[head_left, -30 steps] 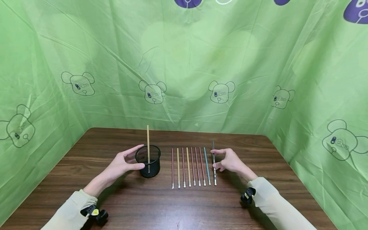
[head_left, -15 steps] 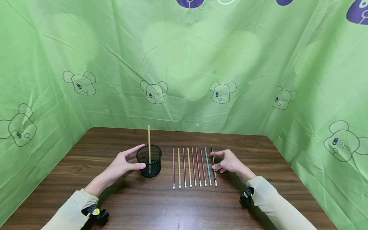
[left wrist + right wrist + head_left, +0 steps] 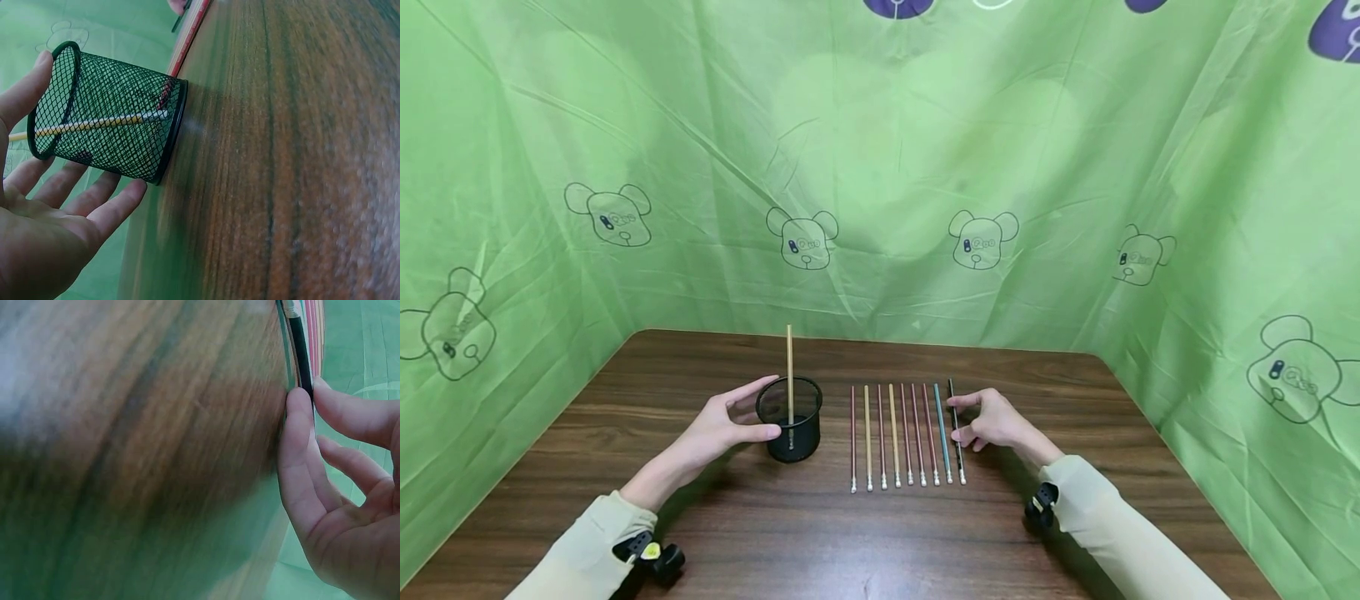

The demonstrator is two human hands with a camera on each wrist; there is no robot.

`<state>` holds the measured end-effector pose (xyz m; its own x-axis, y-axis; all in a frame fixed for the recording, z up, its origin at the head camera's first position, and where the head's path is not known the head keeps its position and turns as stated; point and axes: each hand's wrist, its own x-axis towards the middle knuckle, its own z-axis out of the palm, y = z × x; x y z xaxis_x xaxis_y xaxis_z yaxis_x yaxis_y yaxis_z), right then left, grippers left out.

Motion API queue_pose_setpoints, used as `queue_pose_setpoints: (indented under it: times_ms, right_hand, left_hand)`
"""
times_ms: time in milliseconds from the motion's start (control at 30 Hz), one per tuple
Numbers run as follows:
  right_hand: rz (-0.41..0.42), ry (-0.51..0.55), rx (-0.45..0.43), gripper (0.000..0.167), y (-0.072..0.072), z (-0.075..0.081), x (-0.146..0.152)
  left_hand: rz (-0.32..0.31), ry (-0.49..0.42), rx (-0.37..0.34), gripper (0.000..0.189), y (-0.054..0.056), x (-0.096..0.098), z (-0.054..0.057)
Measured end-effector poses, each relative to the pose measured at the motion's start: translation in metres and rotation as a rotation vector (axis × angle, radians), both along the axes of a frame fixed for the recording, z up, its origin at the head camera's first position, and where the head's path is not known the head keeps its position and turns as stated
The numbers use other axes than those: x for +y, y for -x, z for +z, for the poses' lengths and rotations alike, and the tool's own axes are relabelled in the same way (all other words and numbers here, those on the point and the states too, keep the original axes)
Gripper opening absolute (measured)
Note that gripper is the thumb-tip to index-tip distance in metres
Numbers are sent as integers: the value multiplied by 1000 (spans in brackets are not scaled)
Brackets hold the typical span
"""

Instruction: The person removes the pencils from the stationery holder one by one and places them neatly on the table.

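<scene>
In the head view, my left hand (image 3: 707, 432) holds a black mesh pen holder (image 3: 793, 440) from its left side, thumb near the rim. One yellow pencil (image 3: 789, 354) stands in the holder, eraser end down, as the left wrist view shows through the mesh (image 3: 109, 109). My right hand (image 3: 994, 421) pinches a black pencil (image 3: 959, 462) between thumb and fingers at the right end of a row. That black pencil (image 3: 301, 356) partly hides behind the fingertips in the right wrist view. Beside it lies a blue pencil (image 3: 942, 425).
Several red pencils (image 3: 882, 433) and two yellow pencils (image 3: 892, 433) lie side by side, erasers toward me, between the holder and the blue pencil. The brown wooden table (image 3: 850, 550) ends at a green curtain (image 3: 887, 292) behind and at the sides.
The black pencil has come slightly toward me and its far end has shifted left, nearer the blue pencil. My left hand and the pen holder stay in place.
</scene>
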<state>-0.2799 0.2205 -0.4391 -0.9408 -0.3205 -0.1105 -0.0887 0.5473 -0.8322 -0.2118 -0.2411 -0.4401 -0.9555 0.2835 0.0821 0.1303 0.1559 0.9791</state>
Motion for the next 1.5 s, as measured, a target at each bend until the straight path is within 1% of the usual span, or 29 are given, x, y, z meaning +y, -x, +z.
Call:
queue_pose_setpoints:
  times_ms: [133, 367, 600, 667, 833, 1167, 1500]
  right_hand:
    - [-9, -20, 11, 61, 0, -1, -2]
    - [-51, -46, 10, 59, 1, -2, -3]
    - [-58, -66, 13, 60, 1, -2, -4]
    - [-64, -70, 12, 58, 1, -2, -5]
    - [-82, -78, 22, 52, -2, -3, -5]
    - [-108, -74, 25, 52, -10, 0, -8]
    - [-114, -98, 44, 52, -10, 0, -7]
  left_hand:
    - [-2, -6, -5, 82, 0, 0, 0]
    - [0, -6, -7, 83, -1, 0, 0]
    - [-1, -5, -8, 84, -2, 1, 2]
    - [2, -3, -9, 84, -3, 1, 2]
    - [7, 14, -10, 84, -2, 1, 2]
    - [7, 30, -14, 84, -1, 0, 1]
    - [8, 42, -15, 83, 0, 0, 3]
